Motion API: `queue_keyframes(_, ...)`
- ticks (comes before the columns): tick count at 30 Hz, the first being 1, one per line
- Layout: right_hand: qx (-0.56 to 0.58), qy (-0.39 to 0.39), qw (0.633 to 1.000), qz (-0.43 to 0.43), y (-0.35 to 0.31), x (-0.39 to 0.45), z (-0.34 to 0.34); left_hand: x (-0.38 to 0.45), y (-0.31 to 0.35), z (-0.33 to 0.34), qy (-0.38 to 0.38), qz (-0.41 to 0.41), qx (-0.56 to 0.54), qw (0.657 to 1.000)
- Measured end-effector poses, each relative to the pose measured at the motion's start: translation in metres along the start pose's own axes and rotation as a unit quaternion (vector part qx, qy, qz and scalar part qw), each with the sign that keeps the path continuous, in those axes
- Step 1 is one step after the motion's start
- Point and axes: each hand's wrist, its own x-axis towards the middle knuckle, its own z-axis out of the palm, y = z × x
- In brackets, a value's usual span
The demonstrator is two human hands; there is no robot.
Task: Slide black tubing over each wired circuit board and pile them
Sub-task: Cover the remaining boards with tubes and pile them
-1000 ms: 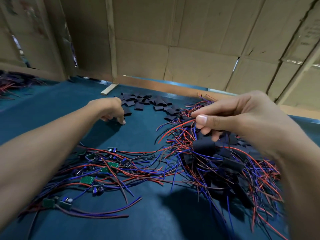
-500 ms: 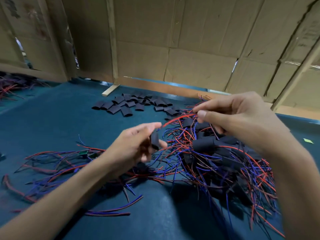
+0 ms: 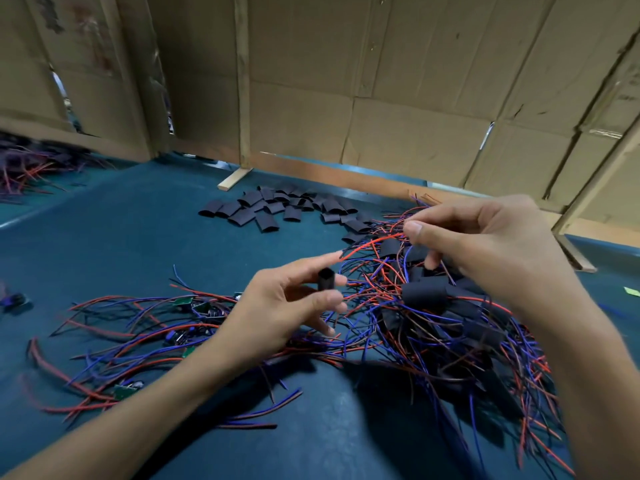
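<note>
Our left hand (image 3: 294, 306) pinches a short black tube (image 3: 326, 279) upright, open end up, while our right hand (image 3: 485, 251) pinches the red wire (image 3: 374, 242) above the finished pile (image 3: 450, 317). We should bring the wire tip straight into the tube mouth (keeping it squeezed open), then draw the board through. Spare tubes (image 3: 277, 209) lie beyond; bare boards (image 3: 183, 303) wait on the left

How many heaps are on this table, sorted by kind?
Heap of loose black tubing pieces: 1
Heap of bare wired boards: 1
Heap of tubed boards: 1
Distant wire heap, far left: 1
Total: 4
</note>
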Motion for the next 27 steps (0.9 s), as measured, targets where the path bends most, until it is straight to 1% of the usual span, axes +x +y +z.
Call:
queue_keyframes(1, 0.005, -0.001, 1.0, -0.004, -0.001, 0.0, 0.001, -0.001, -0.005, -0.001, 0.018, 0.048, 0.091, 0.995)
queue_keyframes(2, 0.007, -0.008, 1.0, -0.009, -0.002, -0.001, 0.001, -0.002, -0.008, -0.002, 0.034, 0.084, 0.153, 0.984)
queue_keyframes(3, 0.007, -0.019, 1.0, -0.015, -0.003, -0.002, 0.002, -0.003, -0.011, -0.002, 0.046, 0.108, 0.181, 0.977)
queue_keyframes(8, -0.019, -0.068, 0.997, -0.02, -0.002, -0.002, 0.01, -0.006, -0.014, 0.001, 0.076, 0.165, 0.188, 0.965)
queue_keyframes(13, -0.044, -0.111, 0.993, -0.01, 0.002, -0.003, 0.014, -0.007, -0.01, 0.005, 0.115, 0.148, 0.183, 0.965)
queue_keyframes(15, -0.055, -0.122, 0.991, -0.008, 0.0, -0.005, 0.014, -0.006, -0.007, 0.004, 0.122, 0.165, 0.196, 0.959)
queue_keyframes(17, -0.109, -0.128, 0.985, -0.032, -0.004, -0.008, 0.021, -0.006, -0.005, 0.004, 0.123, 0.213, 0.261, 0.933)
queue_keyframes(19, -0.156, -0.143, 0.974, -0.079, -0.007, -0.012, 0.039, -0.007, -0.005, 0.004, 0.129, 0.257, 0.354, 0.89)
queue_keyframes(20, -0.151, -0.153, 0.973, -0.086, -0.007, -0.015, 0.049, -0.007, -0.006, 0.004, 0.134, 0.269, 0.384, 0.873)
queue_keyframes(21, -0.126, -0.161, 0.977, -0.067, -0.007, -0.017, 0.059, -0.008, -0.006, 0.004, 0.142, 0.269, 0.392, 0.868)
queue_keyframes(22, -0.077, -0.165, 0.983, -0.025, -0.006, -0.017, 0.066, -0.008, -0.005, 0.002, 0.153, 0.263, 0.381, 0.873)
queue_keyframes(23, -0.004, -0.166, 0.986, 0.033, -0.005, -0.016, 0.069, -0.008, -0.004, 0.001, 0.166, 0.255, 0.363, 0.881)
queue_keyframes(24, 0.083, -0.166, 0.978, 0.097, -0.002, -0.014, 0.07, -0.007, -0.001, -0.002, 0.18, 0.245, 0.343, 0.889)
queue_keyframes(25, 0.166, -0.175, 0.957, 0.164, 0.001, -0.011, 0.067, -0.006, 0.002, -0.005, 0.194, 0.236, 0.324, 0.895)
queue_keyframes(26, 0.231, -0.196, 0.928, 0.217, 0.004, -0.008, 0.061, -0.004, 0.006, -0.009, 0.205, 0.23, 0.311, 0.899)
queue_keyframes(27, 0.264, -0.222, 0.906, 0.245, 0.008, -0.007, 0.054, -0.002, 0.008, -0.011, 0.215, 0.229, 0.305, 0.899)
